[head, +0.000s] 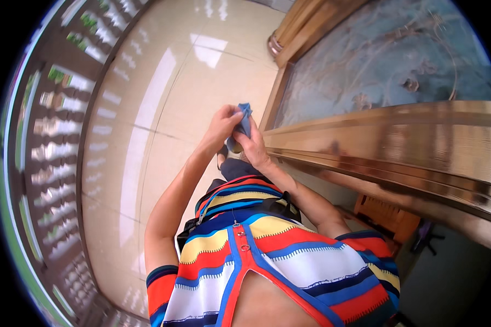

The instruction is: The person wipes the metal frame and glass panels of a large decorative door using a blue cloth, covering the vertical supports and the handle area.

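A crumpled blue cloth [244, 118] is held up between both hands, in front of the striped shirt. My left hand [228, 122] pinches its upper part between thumb and fingers. Lower on the right, my right hand [253, 143] grips the cloth's folds. One end of the cloth hangs below the hands, where something yellowish-green shows; I cannot tell what it is. Close to my right hand stands a wooden door or window frame [284, 86] around a bluish patterned glass panel [364, 73].
Glossy floor tiles [180, 94] stretch ahead and to the left, up to a balustrade [55, 126] with pale balusters. A wide wooden rail [352, 131] runs along the right. Under it, a wooden chair [382, 212] stands beyond my right arm.
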### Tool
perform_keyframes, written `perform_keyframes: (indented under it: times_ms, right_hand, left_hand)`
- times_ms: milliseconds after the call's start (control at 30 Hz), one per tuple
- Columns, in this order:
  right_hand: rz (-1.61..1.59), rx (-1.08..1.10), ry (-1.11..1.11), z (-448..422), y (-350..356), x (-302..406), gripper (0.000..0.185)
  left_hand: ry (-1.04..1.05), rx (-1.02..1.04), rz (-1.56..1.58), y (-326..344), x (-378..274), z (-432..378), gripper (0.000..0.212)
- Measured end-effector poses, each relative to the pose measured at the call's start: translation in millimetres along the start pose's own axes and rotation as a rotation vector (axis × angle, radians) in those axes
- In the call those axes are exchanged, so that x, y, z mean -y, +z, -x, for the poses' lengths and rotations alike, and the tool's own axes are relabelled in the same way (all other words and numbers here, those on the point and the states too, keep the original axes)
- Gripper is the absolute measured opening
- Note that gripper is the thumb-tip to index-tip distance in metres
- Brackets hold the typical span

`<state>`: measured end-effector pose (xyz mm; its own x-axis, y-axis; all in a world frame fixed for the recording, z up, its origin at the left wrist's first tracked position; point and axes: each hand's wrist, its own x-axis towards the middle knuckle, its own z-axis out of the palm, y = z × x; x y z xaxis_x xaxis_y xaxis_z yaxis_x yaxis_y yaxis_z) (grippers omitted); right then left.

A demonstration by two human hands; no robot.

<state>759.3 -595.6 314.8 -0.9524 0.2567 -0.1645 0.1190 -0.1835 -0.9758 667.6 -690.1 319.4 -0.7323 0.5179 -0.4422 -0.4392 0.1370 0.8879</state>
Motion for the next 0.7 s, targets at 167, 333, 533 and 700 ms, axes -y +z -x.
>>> perform_keyframes:
  times_ms: [167, 333, 533, 700]
  right_hand:
    - [-0.002, -0.241, -0.012, -27, -22, 23, 0.045]
    - [-0.092, -0.565, -0.042, -40, -23, 48, 0.048]
    - [-0.029, -0.955, -0.178, -42, -4, 64, 0.044]
    - [-0.265, -1.170, -0.197, -53, 22, 41, 0.041]
  left_hand:
    - [0.057, 0.353, -0.183, 21, -43, -63, 0.015]
    - [0.195, 0.664, -0.324, 53, -75, -112, 0.012]
    - [0.175, 0.992, -0.352, 79, -110, -126, 0.022]
    - [0.116, 1.254, -0.617, 77, -136, -144, 0.019]
